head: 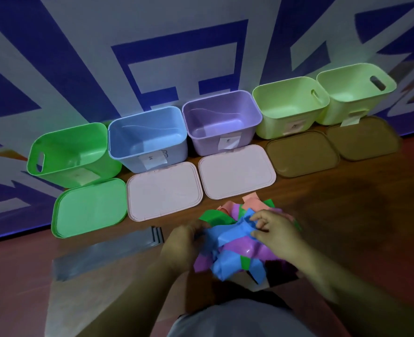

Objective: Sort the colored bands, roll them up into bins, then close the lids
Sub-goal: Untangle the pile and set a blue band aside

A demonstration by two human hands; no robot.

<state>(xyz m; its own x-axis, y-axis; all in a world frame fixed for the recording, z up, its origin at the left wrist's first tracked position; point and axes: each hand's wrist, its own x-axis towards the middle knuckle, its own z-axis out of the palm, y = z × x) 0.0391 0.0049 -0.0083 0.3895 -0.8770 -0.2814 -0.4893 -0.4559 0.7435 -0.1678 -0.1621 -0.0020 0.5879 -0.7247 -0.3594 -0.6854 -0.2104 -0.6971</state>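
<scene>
Grip of left hand (181, 242) and right hand (276, 229) holds blue band (227, 233); bin labels (152, 160) illegible

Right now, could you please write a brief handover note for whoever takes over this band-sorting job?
Left hand and right hand: both seem to grip one blue band over the mixed pile.
A few grey bands lie flat, apart, to the left.
The five bins stand open and empty, their lids on the floor in front.
Done: little sorting, nothing rolled.
Left: sort the pile, roll, bin, close lids.
</scene>
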